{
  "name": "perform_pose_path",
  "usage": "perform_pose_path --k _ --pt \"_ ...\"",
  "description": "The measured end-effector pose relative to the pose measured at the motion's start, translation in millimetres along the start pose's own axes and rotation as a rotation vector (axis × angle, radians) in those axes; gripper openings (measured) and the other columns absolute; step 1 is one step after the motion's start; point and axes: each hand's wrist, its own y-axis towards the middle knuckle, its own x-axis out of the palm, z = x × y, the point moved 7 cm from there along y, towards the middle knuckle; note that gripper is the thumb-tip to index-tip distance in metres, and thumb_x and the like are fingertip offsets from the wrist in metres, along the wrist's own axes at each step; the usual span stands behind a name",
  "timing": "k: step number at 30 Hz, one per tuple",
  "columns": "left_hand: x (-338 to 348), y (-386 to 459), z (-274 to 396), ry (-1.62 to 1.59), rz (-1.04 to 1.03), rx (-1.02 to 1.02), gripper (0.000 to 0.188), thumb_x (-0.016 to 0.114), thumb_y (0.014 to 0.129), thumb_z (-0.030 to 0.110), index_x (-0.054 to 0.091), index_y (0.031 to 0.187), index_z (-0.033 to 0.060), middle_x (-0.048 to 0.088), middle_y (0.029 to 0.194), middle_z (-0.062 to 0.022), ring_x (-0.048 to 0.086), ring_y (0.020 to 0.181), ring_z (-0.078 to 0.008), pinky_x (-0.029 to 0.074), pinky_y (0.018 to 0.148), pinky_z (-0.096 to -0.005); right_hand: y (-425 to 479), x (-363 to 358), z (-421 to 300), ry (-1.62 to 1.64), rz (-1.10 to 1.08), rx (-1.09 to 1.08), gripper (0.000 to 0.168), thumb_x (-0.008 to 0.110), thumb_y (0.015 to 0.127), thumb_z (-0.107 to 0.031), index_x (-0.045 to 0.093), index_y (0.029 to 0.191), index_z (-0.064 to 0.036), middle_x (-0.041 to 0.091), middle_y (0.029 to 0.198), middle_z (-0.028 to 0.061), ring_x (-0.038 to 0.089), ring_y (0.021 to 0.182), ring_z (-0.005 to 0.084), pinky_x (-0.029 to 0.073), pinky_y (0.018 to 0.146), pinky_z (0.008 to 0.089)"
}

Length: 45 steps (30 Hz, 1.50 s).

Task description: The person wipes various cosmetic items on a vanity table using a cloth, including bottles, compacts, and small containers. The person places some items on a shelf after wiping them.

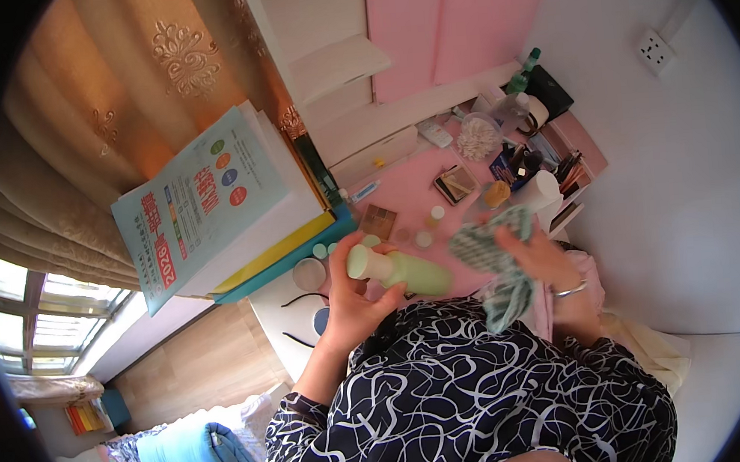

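Note:
My left hand [362, 296] is closed around a light green bottle [418, 274] with a pale green cap, tilted with its cap towards the upper left. To its right, my right hand [536, 255] grips a green-and-white checked cloth [498, 267], slightly blurred and apart from the bottle. Part of the cloth hangs down in front of my patterned top. Beneath and beyond my hands lies the pink desk top [399, 184], with a makeup palette [379, 222], small jars and an open compact [455, 184] on it.
A tall stack of papers and books [213, 197] stands at the left. Bottles, a white cylindrical container [539, 190] and a pink organizer [579, 139] crowd the right side. A round lidded jar [308, 274] and a black headband-like loop sit on the white desk edge at the left.

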Motion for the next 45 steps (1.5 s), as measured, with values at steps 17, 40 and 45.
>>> perform_pose_path --k 17,40,45 --pt "22 -14 -30 -0.051 0.005 -0.189 0.06 0.063 0.079 0.014 0.025 0.124 0.0027 0.05 0.1 -0.0071 0.05 0.091 -0.0135 0.043 0.079 -0.0282 6 91 14 0.047 -0.17 0.112 0.035 0.038 0.093 -0.03 0.054 0.1 0.0 0.057 0.081 0.0088 0.054 0.08 0.0133 0.044 0.067 0.0286" --pt "26 38 5 0.817 -0.023 0.263 0.081 0.06 0.069 0.001 0.009 0.132 -0.0071 0.039 0.116 -0.0267 0.042 0.105 -0.0421 0.036 0.089 -0.044 50 87 -29 0.133 -0.204 -0.073 0.052 0.068 0.074 -0.036 0.052 0.111 -0.002 0.06 0.095 0.0072 0.055 0.087 0.0117 0.045 0.075 0.027" --pt "20 63 -5 0.898 -0.044 0.284 0.079 0.058 0.071 0.002 0.008 0.133 -0.007 0.039 0.111 -0.0272 0.041 0.103 -0.0429 0.034 0.089 -0.0448 83 87 -21 0.315 -0.241 -0.077 0.047 0.072 0.071 -0.026 0.054 0.108 -0.002 0.06 0.093 0.0048 0.054 0.083 0.0076 0.046 0.072 0.0248"
